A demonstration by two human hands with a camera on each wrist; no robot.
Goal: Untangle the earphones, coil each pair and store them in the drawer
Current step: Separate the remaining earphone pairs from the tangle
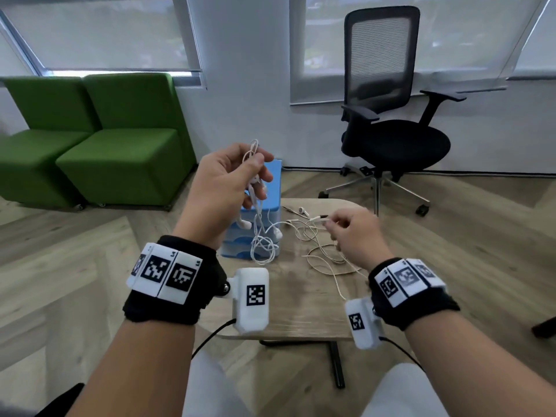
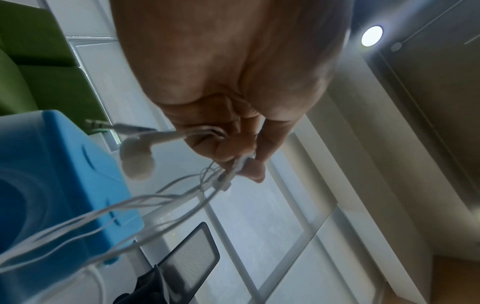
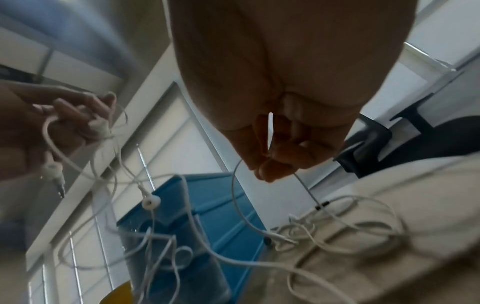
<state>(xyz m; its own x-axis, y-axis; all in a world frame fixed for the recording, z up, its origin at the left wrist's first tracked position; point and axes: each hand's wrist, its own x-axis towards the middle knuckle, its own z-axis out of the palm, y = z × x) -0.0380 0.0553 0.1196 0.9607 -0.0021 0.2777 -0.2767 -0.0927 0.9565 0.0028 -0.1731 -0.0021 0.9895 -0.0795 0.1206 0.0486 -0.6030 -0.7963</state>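
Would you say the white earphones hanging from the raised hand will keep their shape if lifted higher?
Probably not: the white earphones droop in slack loops below the left hand, so they look floppy. Thin and likely light, they may swing. The loops could snag the cream earphones on the table.

Earphones [image 1: 261, 236] smooth glossy white plastic, jack [image 2: 97, 124] bare metal. Drawer unit [image 1: 272, 188] blue plastic, slight sheen. Table [image 1: 301, 308] matt wood-grain. Office chair [image 1: 382, 55] black mesh back. Green seats [image 1: 120, 158] matt cloth.
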